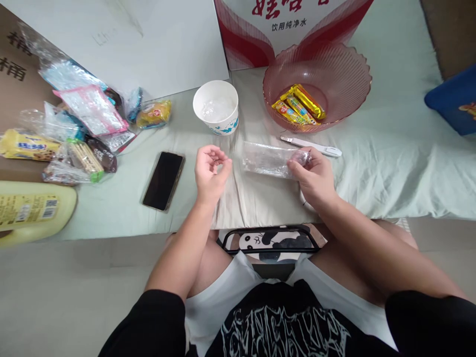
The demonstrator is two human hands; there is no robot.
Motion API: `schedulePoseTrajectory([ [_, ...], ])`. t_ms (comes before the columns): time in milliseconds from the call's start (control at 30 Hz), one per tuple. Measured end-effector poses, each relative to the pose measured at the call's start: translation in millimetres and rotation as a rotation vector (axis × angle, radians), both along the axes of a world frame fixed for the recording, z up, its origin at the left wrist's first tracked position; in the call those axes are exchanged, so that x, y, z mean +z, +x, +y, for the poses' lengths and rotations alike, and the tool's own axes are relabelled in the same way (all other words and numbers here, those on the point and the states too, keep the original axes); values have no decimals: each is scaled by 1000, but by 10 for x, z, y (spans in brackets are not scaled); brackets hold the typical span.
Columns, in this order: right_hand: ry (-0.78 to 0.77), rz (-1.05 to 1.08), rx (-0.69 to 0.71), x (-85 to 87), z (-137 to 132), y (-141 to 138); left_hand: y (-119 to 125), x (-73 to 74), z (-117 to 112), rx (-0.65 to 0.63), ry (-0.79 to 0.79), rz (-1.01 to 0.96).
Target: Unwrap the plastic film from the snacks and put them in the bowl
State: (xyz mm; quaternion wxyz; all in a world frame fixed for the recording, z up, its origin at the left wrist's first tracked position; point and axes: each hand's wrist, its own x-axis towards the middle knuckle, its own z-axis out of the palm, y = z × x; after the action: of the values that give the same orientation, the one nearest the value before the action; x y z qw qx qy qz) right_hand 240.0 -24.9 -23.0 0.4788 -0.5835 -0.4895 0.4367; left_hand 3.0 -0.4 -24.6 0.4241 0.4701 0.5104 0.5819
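Observation:
My right hand (316,176) pinches one end of a clear plastic bag (264,161), flat and see-through, which stretches out to the left above the cloth. My left hand (211,173) is beside the bag's far end but apart from it. Its fingers curl loosely, the thumb close to the index finger, and nothing shows in them. Just beyond the right hand lies a white utility knife (316,146). Behind it stands a pink ribbed bowl (345,74) with several yellow snack packets (301,106) inside. A white paper cup (226,126) with blue print stands beyond the left hand, some clear plastic in it.
A black phone (163,181) lies left of my left hand. Wrapped snacks (89,109) pile up at the far left, near a pale yellow jug (37,210). Boxes, one red and white (245,47), line the back. A blue container (453,99) stands at the right.

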Motion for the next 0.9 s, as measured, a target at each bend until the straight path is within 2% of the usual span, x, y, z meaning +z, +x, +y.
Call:
schedulePoseTrajectory([
  [33, 83, -72, -24, 7, -13, -4, 5, 20, -17, -2, -12, -8],
  [67, 192, -150, -26, 13, -31, -11, 16, 42, -40, -76, -72, -46],
  [133, 431, -299, 48, 21, -79, -38, 56, 87, -99, -353, -272, -188],
  [200, 574, -423, 223, 19, -136, -76, 113, 116, -154, -562, -434, -317],
  [267, 591, -489, 433, 15, -192, -110, 160, 111, -185, -561, -481, -348],
  [333, 567, -458, 548, 14, -231, -125, 173, 72, -190, -461, -460, -282],
  [367, 543, -412, 533, 14, -240, -124, 167, 46, -187, -420, -443, -234],
  [433, 428, -276, 366, 7, -231, -112, 140, -1, -181, -401, -402, -149],
  [500, 225, -105, 225, -16, -194, -99, 118, -22, -185, -457, -365, -94],
  [533, 116, -26, 225, -30, -172, -96, 114, -20, -191, -501, -351, -71],
  [633, -87, 72, 420, -69, -129, -97, 132, 10, -207, -624, -319, 4],
  [700, -100, 1, 469, -78, -130, -103, 156, 25, -209, -657, -306, 42],
  [767, -68, -43, 434, -76, -149, -109, 179, 21, -203, -661, -301, 51],
  [900, -32, 110, 427, -47, -175, -115, 206, -8, -194, -626, -331, -46],
])
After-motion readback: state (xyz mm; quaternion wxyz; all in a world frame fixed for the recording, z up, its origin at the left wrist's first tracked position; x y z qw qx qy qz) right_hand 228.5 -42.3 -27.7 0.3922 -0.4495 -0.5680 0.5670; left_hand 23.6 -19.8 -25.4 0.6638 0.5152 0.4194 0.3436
